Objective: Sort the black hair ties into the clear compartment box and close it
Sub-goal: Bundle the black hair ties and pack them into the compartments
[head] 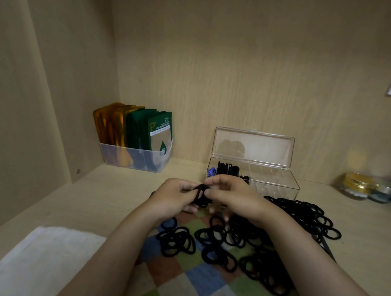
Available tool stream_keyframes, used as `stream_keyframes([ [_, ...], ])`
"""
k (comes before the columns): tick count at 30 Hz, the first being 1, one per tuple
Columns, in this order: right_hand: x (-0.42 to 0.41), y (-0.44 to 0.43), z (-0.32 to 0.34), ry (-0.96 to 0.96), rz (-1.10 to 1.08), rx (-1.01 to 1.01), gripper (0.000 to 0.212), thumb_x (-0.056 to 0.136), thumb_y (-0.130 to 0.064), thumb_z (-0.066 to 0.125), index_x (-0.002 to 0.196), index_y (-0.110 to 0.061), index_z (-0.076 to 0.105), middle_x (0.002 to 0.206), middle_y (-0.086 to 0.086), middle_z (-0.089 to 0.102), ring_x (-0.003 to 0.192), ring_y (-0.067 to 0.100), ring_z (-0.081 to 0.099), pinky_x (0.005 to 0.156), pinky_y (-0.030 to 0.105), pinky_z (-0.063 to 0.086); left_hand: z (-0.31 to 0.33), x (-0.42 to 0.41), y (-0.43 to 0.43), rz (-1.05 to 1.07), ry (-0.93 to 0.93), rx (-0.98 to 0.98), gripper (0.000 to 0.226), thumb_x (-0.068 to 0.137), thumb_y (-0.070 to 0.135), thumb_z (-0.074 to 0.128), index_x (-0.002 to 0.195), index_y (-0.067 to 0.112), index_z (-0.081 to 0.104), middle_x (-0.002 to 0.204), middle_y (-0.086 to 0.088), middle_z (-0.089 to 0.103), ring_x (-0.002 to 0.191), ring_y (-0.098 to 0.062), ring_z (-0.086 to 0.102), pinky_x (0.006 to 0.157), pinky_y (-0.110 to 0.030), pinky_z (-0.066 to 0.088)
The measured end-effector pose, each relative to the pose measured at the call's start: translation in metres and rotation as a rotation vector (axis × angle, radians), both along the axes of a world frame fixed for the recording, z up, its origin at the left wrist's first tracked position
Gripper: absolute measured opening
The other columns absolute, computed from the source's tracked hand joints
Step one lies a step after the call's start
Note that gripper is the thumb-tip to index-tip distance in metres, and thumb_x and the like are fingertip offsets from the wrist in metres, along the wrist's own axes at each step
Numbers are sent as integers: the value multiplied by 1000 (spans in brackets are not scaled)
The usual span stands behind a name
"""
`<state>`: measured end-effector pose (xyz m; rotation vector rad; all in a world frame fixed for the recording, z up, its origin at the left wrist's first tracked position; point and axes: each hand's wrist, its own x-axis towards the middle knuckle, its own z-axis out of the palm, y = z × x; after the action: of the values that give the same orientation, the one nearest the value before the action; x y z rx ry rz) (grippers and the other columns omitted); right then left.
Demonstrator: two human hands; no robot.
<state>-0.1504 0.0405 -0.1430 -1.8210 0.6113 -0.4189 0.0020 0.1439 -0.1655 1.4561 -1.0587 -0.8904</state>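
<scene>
A clear compartment box stands at the back of the shelf, its lid raised against the wall. Black ties fill its left compartments; the right ones look bare. My left hand and my right hand meet just in front of the box, both pinching a small bunch of black hair ties between the fingertips. A large heap of loose black hair ties lies under and to the right of my forearms, spread over a checked cloth.
A clear bin of orange and green sachets stands at the back left. Small jars sit at the back right. A white folded towel lies at the front left. A side panel closes the shelf on the left.
</scene>
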Motion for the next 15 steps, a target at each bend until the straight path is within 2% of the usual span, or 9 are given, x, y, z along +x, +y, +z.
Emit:
stream_keyframes([
  [3, -4, 2, 3, 1, 92, 203, 47, 88, -50, 62, 115, -13, 70, 112, 18, 69, 80, 26, 65, 49, 29, 48, 1, -2, 1, 70, -71, -35, 20, 95, 14, 63, 113, 15, 71, 97, -7, 76, 79, -19, 71, 78, -30, 61],
  [5, -4, 6, 4, 32, 103, 183, 50, 85, -58, 66, 112, -16, 74, 104, 11, 72, 80, 23, 65, 50, 28, 49, 0, -4, 1, 87, -139, -55, 21, 92, 13, 66, 113, 16, 66, 89, -10, 75, 78, -28, 73, 82, -41, 60],
  [7, -2, 7, 3, 51, 75, 124, 43, 85, -48, 73, 108, -11, 74, 97, 9, 74, 78, 21, 66, 53, 29, 49, 1, -5, 1, 89, -125, -64, 20, 90, 13, 69, 109, 15, 62, 87, -8, 75, 73, -26, 72, 81, -43, 59],
  [10, -2, 4, 3, 53, 42, 127, 37, 83, -31, 79, 106, -3, 73, 89, 14, 72, 76, 20, 67, 56, 29, 55, 3, -5, 3, 66, -50, -52, 20, 89, 16, 71, 108, 11, 66, 89, -7, 76, 75, -23, 72, 79, -37, 60],
  [13, -4, 2, 4, 24, 30, 214, 54, 72, -32, 83, 107, 6, 68, 82, 17, 67, 71, 19, 68, 61, 30, 60, 4, -6, 5, 49, 71, -58, 20, 90, 15, 70, 109, 9, 68, 94, -7, 77, 78, -23, 72, 76, -28, 61],
  [15, -5, 0, 4, -15, 8, 280, 56, 73, -28, 81, 111, 10, 65, 80, 15, 66, 67, 17, 69, 58, 28, 60, 5, -7, 5, 51, 153, -77, 20, 90, 14, 69, 110, 8, 69, 101, -11, 75, 83, -23, 74, 76, -28, 61],
])
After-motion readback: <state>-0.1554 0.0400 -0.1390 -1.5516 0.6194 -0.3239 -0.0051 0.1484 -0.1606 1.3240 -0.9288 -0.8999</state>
